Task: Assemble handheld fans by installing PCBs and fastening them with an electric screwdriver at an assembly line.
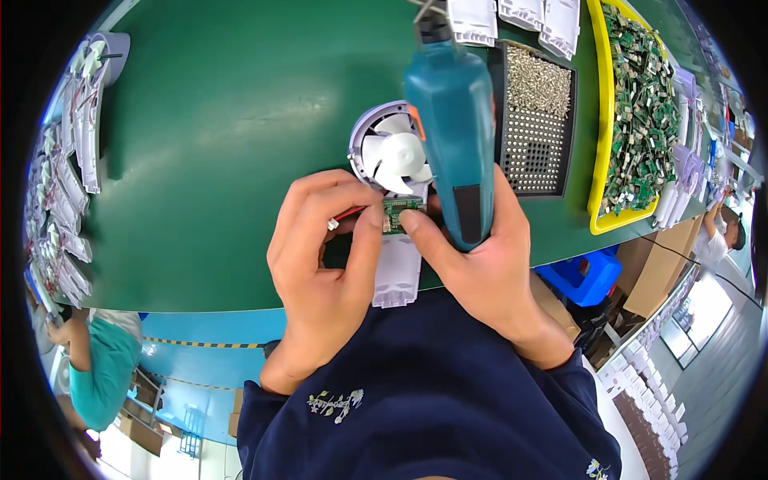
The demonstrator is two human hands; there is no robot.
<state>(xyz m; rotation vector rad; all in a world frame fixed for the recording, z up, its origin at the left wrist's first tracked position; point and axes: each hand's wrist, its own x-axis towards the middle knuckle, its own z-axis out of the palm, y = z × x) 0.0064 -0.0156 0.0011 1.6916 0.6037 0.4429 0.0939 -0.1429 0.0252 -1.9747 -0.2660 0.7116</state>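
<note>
With the left hand [314,260], bent over, thumb and index fingertip close together at the near-left edge of a small green rectangular circuit board [394,216]; cannot tell whether pinching or merely steadying. With the right hand [490,282], thumb laid on the board's right end, other fingers largely hidden; cannot tell whether gripping. Set across the neck of a pale lilac plastic fan shell [397,268], just below a white plastic fan [402,152]. Likely light, stiff and fragile: best held by bare edges. Likely smooth and slippery at the shell; better held by its solid body than by thin blades. Beside the left fingers, a thin red wire with a white plug [332,225], likely soft and easily snagged. Over the right hand, blocking the view, a teal power screwdriver [454,136]. Beyond, a black metal-studded screw tray [501,152] and a yellow plastic basket [606,120] of green boards.
</note>
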